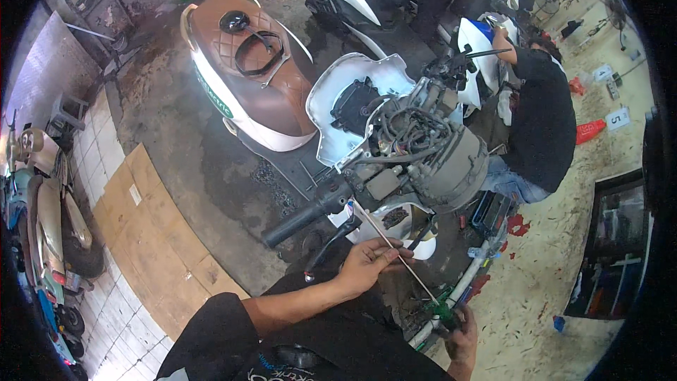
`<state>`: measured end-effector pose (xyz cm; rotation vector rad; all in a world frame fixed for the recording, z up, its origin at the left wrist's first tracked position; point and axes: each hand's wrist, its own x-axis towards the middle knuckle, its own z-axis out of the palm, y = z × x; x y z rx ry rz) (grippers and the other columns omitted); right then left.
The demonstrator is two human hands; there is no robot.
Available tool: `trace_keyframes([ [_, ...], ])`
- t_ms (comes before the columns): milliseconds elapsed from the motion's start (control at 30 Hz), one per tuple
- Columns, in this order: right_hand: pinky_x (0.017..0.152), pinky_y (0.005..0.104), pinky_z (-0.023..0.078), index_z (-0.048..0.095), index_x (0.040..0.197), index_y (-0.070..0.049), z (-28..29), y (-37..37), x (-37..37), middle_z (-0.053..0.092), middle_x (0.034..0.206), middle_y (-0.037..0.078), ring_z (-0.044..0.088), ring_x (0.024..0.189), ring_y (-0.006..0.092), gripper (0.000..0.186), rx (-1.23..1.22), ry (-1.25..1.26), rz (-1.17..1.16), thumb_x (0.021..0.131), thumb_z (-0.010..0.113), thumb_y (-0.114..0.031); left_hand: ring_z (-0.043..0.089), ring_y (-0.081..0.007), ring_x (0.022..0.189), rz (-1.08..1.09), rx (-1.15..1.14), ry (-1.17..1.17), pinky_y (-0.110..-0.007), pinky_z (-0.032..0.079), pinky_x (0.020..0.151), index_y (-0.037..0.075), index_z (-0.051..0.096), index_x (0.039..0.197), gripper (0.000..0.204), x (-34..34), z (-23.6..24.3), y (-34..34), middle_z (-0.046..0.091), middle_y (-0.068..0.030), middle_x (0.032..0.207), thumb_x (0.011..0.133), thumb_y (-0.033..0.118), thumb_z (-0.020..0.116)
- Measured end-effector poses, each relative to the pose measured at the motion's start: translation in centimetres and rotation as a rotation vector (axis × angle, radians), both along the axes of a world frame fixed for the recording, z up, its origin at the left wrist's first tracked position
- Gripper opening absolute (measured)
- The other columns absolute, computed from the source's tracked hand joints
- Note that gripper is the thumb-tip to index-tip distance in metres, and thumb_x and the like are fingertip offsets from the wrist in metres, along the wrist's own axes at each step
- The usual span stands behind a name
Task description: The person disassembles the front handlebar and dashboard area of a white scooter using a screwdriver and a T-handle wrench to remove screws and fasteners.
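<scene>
Screwdriver (417, 279) looks long and pale-shafted (green-handled, too); left fingers (384, 261) pinch its shaft (373, 222), right fingers (468, 321) grip its handle (443, 308).

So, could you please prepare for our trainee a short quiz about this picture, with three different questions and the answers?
1. Multiple choice: What colour is the handle of the long screwdriver, at the person's right hand?
A) red
B) green
C) yellow

2. True or false: The flattened cardboard lies on the floor, to the left of the black handlebar grip.

3. Fill in the gap: The other of the person's two hands, the ____ one, is at the metal shaft.

Key:
1. B, green.
2. True.
3. left (the left hand).
</scene>
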<state>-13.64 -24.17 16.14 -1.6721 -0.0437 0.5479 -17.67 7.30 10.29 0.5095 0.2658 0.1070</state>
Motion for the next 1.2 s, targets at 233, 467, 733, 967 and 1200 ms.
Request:
trace_keyframes([
  [233,0.055,0.0333,0.051,0.049,0.112,0.001,-0.4,-0.1,-0.1,0.059,0.1,0.014,0.061,0.068,0.0227,0.036,-0.011,0.087,0.076,0.084,0.06,-0.018,0.058,-0.0281,0.107,-0.054,-0.036,-0.022,-0.037,0.05,0.092,-0.005,0.044,0.122,0.028,-0.1,0.6,1.0,0.059,-0.0191,0.112,0.096,0.007,0.044],
  [467,0.05,0.0344,0.05,0.05,0.113,0.004,1.1,2.7,0.0,0.06,0.098,0.013,0.058,0.056,0.0239,0.045,-0.088,0.362,-0.116,0.083,0.061,-0.029,0.06,-0.0285,0.105,-0.095,0.062,-0.022,-0.036,0.051,0.089,-0.003,0.041,0.125,0.031,0.4,-0.7,0.9,0.06,-0.0193,0.112,0.097,0.01,0.043],
  [733,0.06,0.037,0.053,0.052,0.108,0.007,0.4,1.9,-1.3,0.061,0.091,0.014,0.062,0.068,0.0245,0.055,-0.206,-0.033,0.025,0.086,0.057,-0.043,0.061,-0.0288,0.103,-0.119,0.056,0.081,-0.036,0.052,0.088,-0.004,0.043,0.124,0.031,0.4,0.9,1.7,0.061,-0.0192,0.111,0.096,0.011,0.046],
  [967,0.065,0.0362,0.054,0.051,0.104,0.0,1.2,0.3,0.5,0.06,0.093,0.013,0.062,0.077,0.0234,0.046,0.11,0.573,-0.171,0.074,0.075,-0.024,0.061,-0.0267,0.103,-0.112,0.068,0.038,-0.034,0.053,0.086,-0.005,0.045,0.123,0.032,0.2,0.4,1.9,0.061,-0.0185,0.111,0.096,0.013,0.047],
  [1200,0.058,0.0333,0.052,0.049,0.111,0.002,-1.8,0.2,0.2,0.06,0.096,0.013,0.061,0.068,0.0214,0.041,-0.057,-0.208,0.113,0.086,0.061,-0.028,0.059,-0.0288,0.106,-0.107,0.061,0.041,-0.036,0.051,0.091,-0.005,0.043,0.127,0.035,0.8,0.8,2.0,0.058,-0.0191,0.116,0.097,0.013,0.044],
])
